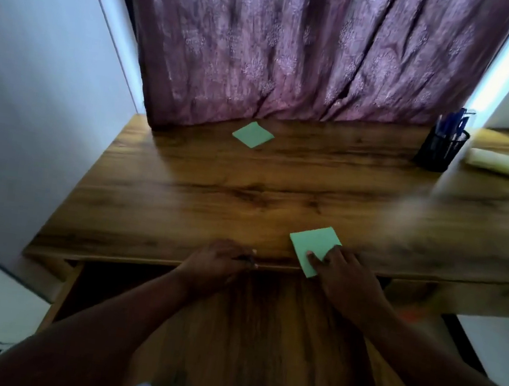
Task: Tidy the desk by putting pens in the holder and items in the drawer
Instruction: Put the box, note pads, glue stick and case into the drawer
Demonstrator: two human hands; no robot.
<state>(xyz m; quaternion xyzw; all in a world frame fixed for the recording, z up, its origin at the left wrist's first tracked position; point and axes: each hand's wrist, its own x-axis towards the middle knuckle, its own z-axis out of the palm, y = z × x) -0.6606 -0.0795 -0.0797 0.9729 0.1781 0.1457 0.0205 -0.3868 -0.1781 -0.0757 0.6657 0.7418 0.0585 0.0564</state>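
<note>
Landmark: wooden desk (247, 192). Right hand (345, 276) at desk's front edge, thumb + fingers pinching a green sticky pad (314, 246) that overhangs the edge. Left hand (218, 262) just left of it, fingers curled at the edge over the open drawer (259, 339); can't tell what they grip, too blurred. 2nd green sticky pad (253, 134) at desk's back, near purple curtain (298, 46). Black mesh pen holder (441, 149) w/ blue pens (453, 122) at back right; pale roll (499, 163) just beside it.
</note>
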